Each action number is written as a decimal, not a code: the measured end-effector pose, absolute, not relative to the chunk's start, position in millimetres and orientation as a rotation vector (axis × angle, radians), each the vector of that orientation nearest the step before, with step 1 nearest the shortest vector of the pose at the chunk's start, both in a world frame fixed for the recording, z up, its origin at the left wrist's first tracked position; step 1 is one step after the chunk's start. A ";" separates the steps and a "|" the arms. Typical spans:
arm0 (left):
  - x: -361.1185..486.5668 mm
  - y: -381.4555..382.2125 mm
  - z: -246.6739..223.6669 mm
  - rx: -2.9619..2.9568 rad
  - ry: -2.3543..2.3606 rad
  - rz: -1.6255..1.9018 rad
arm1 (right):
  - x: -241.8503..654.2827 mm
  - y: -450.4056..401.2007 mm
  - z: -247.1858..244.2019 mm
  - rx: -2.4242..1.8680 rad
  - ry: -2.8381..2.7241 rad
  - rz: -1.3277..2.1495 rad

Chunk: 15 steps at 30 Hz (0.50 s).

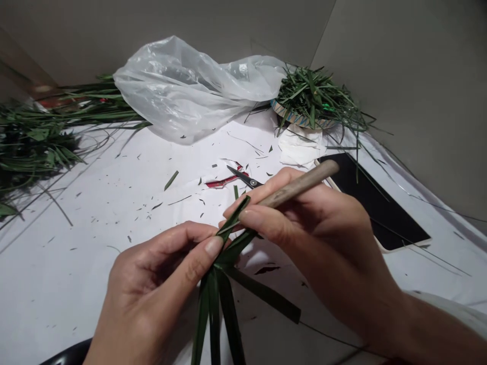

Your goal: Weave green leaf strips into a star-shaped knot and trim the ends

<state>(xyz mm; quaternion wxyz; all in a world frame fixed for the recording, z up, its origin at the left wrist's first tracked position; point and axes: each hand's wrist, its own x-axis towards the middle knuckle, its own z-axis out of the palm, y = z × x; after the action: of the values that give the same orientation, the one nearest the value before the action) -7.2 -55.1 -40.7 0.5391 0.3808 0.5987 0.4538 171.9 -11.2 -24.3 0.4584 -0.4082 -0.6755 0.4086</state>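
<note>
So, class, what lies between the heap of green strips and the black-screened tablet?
In the head view, a crumpled white tissue lies between the heap and the tablet, with thin green strands nearby.

Left hand (155, 279) and right hand (319, 220) near each other, thumbs (196, 263) toward curled fingers (182, 234), both pinching

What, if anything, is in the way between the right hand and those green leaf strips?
Nothing I can see. The right hand holds a wooden-handled tool, its thin tip at the green leaf strips, which the left hand pinches. The scissors lie beyond, not between.
</note>
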 end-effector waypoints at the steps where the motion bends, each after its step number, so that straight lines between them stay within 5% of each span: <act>1: -8.6 -55.8 -41.6 0.920 1.416 1.054 | 171.2 -10.4 -22.7 -1.036 -1.605 1.078; 15: -8.6 -55.9 -41.0 0.800 1.357 1.016 | 170.8 -7.5 -19.7 -0.935 -1.505 1.275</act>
<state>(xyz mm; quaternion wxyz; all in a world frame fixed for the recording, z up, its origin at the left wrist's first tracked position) -8.6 -55.9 -41.0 0.5920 0.3438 0.5836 0.4368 170.8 -7.5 -19.7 0.4612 -0.3801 -0.6117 0.5183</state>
